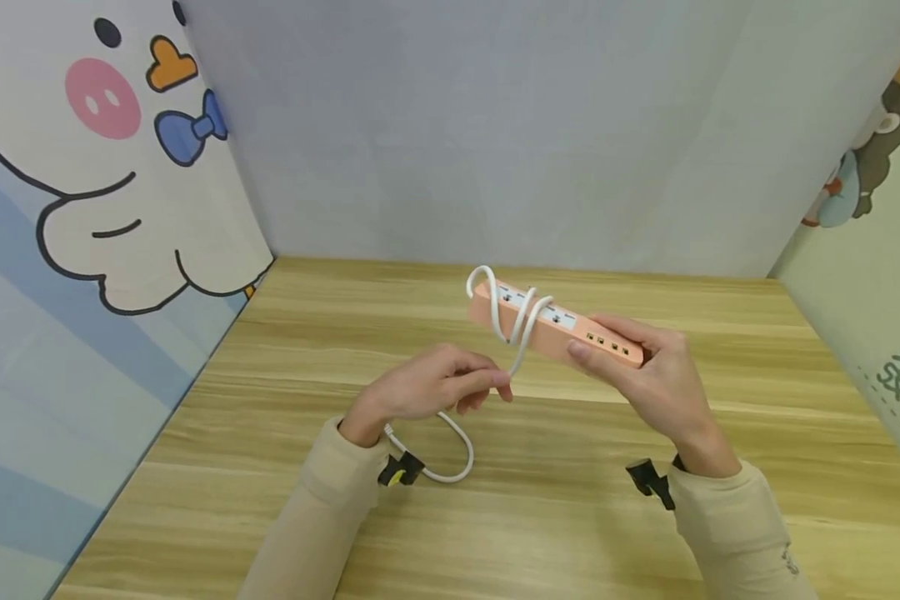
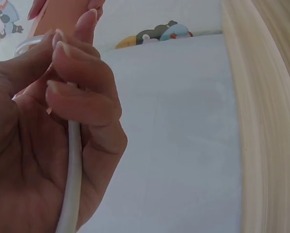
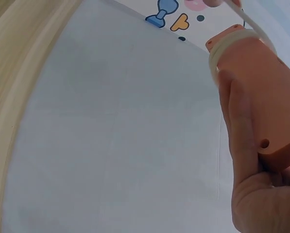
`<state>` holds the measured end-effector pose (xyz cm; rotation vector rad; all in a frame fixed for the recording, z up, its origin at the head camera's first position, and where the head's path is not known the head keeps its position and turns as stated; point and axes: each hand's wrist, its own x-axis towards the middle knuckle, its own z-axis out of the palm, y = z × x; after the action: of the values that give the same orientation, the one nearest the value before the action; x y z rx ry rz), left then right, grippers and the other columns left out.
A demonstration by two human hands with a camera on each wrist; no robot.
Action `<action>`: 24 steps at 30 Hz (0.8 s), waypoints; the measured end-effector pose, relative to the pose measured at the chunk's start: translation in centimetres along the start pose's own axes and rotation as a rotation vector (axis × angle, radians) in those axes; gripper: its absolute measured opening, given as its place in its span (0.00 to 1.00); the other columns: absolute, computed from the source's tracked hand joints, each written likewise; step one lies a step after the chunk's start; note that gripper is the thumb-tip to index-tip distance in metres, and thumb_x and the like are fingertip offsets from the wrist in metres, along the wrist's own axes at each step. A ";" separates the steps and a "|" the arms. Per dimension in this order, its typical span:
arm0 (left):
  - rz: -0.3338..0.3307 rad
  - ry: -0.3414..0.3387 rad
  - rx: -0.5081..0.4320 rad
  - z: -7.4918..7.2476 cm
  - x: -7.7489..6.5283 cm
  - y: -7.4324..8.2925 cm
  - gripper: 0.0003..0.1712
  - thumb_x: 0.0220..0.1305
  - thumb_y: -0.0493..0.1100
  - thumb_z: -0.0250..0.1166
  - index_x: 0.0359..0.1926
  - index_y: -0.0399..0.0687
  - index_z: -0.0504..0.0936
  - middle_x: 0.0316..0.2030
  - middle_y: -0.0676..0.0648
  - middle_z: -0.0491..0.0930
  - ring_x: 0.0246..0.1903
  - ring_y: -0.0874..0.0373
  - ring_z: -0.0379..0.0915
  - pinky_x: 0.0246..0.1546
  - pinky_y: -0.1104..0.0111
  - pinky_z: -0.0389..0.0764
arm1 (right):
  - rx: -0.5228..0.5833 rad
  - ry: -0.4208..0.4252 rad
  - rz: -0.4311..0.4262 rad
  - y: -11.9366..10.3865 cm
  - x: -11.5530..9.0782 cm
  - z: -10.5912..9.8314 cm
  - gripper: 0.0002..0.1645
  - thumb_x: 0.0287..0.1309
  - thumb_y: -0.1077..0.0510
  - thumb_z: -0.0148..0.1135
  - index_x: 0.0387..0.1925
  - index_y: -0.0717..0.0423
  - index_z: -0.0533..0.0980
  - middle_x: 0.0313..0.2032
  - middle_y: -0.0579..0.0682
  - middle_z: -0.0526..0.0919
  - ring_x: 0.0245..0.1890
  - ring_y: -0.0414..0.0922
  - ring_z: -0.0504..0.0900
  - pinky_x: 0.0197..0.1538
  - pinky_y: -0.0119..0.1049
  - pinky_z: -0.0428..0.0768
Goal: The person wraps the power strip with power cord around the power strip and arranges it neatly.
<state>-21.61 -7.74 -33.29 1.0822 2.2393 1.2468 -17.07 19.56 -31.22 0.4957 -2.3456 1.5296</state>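
A salmon-pink power strip (image 1: 547,333) with white socket panels is held up over the table, tilted down to the right. My right hand (image 1: 656,375) grips its right end, thumb on the near side by the small ports. White cord (image 1: 521,329) loops around the strip's left half. Below that half, my left hand (image 1: 438,383) pinches the cord between thumb and fingers. In the left wrist view, the cord (image 2: 73,170) runs down across the palm under curled fingers. In the right wrist view, the strip's plain underside (image 3: 266,92) faces the camera. The cord's plug end is hidden.
A loose loop of cord (image 1: 465,467) hangs beside the left wrist. Below lies a wood-grain table (image 1: 540,517). A grey backdrop (image 1: 495,142) rises behind it, with cartoon-printed panels (image 1: 120,217) on both sides. Each wrist carries a small black camera mount (image 1: 651,482).
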 end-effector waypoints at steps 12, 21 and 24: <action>-0.018 0.058 -0.049 -0.6 -0.1 -0.7 0.17 0.78 0.48 0.56 0.41 0.45 0.87 0.14 0.55 0.57 0.14 0.62 0.49 0.17 0.72 0.54 | 0.039 -0.026 -0.021 -0.5 0.2 0.0 0.19 0.58 0.66 0.71 0.52 0.63 0.83 0.33 0.38 0.87 0.23 0.36 0.80 0.24 0.29 0.79; 0.050 -0.031 -0.039 -0.9 -0.3 -0.7 0.17 0.81 0.43 0.50 0.49 0.45 0.85 0.20 0.54 0.58 0.19 0.62 0.50 0.24 0.72 0.58 | 0.079 -0.043 0.022 -0.9 -0.3 -0.3 0.21 0.60 0.66 0.68 0.55 0.68 0.80 0.37 0.39 0.88 0.28 0.36 0.83 0.29 0.29 0.82; 0.026 0.003 -0.045 -0.9 -0.4 -0.6 0.16 0.80 0.44 0.51 0.48 0.45 0.85 0.26 0.54 0.70 0.24 0.62 0.57 0.29 0.72 0.62 | 0.075 -0.049 0.024 -1.2 -0.4 -0.5 0.22 0.61 0.66 0.68 0.56 0.67 0.80 0.38 0.38 0.88 0.29 0.37 0.84 0.30 0.29 0.82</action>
<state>-22.20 -8.74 -33.33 1.0965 2.1953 1.3039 -16.20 19.61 -30.23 0.5295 -2.3457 1.6391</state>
